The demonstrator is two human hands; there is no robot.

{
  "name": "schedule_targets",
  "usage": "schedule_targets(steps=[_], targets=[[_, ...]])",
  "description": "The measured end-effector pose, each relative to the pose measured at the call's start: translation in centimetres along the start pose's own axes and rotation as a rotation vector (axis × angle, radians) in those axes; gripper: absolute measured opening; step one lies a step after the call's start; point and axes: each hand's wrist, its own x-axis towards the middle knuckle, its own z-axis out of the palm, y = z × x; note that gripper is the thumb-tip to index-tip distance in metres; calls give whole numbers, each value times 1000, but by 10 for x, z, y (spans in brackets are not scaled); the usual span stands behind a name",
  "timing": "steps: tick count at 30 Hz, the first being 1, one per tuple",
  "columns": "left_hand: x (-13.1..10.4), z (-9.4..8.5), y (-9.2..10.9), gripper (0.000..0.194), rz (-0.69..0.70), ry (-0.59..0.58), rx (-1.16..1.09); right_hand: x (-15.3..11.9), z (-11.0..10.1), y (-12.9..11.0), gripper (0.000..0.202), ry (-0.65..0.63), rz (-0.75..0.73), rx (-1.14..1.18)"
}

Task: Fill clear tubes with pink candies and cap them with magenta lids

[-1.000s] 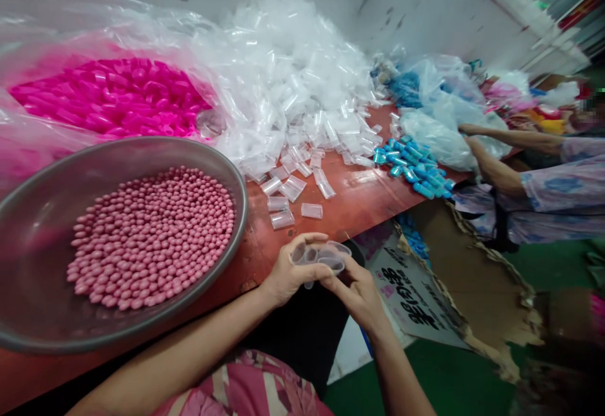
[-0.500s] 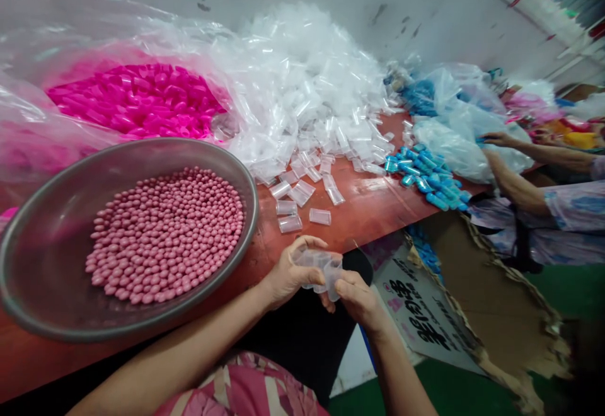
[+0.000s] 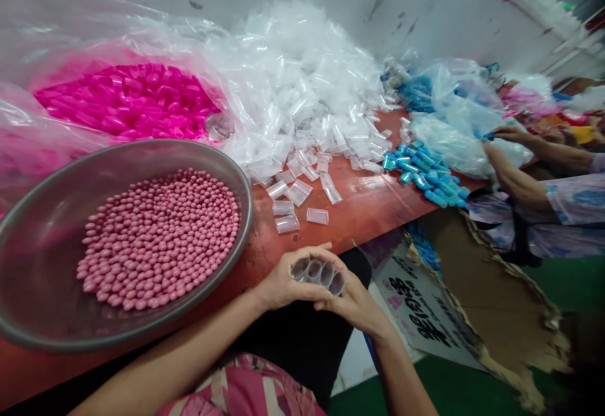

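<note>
Several clear plastic capsule halves (image 3: pixel 314 271) sit side by side in a row, open ends facing up toward me. My left hand (image 3: pixel 282 282) is wrapped round the row from the left, its thumb along the near side. From the right, my right hand (image 3: pixel 355 304) closes on the end of the same row, its fingertips close to my left thumb. Most of the capsule halves' walls are hidden by my fingers. Left of my hands, a metal basin (image 3: pixel 45 205) holds a layer of small pink balls (image 3: pixel 163 239).
Loose clear capsule halves (image 3: pixel 317 216) lie on the red table (image 3: pixel 352 195) before a large heap (image 3: pixel 302 75). A bag holds bright pink pieces (image 3: pixel 132 101). Blue capsules (image 3: pixel 428 176) lie to the right, near another person's arms (image 3: pixel 515 176). Below stands a torn cardboard box (image 3: pixel 496 302).
The capsule halves have turned from a tilted, sideways bunch to a tidy row with openings up. My right hand has moved in closer round them. The view has shifted slightly.
</note>
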Motion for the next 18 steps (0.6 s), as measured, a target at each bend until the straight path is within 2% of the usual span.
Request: schedule_targets(steps=[4,6,8,10,12,14,16,18], targets=[[-1,-3,1,63,-59,20,18,3,3,0,46,-89,18,0],[-2,-3,4,64,-100,-4,53,4,6,-1,42,-91,36,14],[-3,-2,6,60,-105,10,88,5,9,-1,48,-62,38,18],[-4,-1,7,58,-96,84,92,4,13,-1,63,-39,24,44],[-5,-2,5,61,-96,167,34,1,16,0,79,-63,19,153],[-7,-3,2,65,-111,194,-48,-1,16,2,85,-106,28,307],[-8,-5,1,67,-107,166,-61,-2,14,5,74,-129,51,386],[-9,-7,4,68,-67,108,5,-1,11,7,66,-93,62,371]])
